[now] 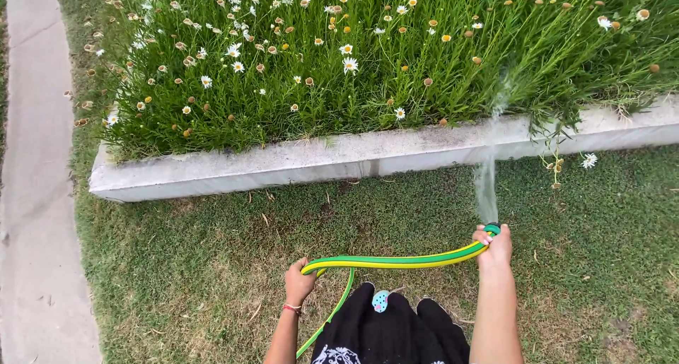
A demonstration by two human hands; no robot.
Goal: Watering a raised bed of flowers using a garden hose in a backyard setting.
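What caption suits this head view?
Both hands hold a green-yellow hose, its water stream spraying the daisy bed.

— Light? Even, soft daylight; no hard shadows on lawn (212, 265), no glare.
— Sharpness? Crisp at centre; water jet (486, 187) motion-blurred; slight wide-angle bending toward frame edges, kerb (353, 155) bowed.

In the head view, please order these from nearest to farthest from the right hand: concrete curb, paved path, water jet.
From the right hand:
1. Water jet, just above it.
2. Concrete curb, ahead, edging the flowers.
3. Paved path, far left.
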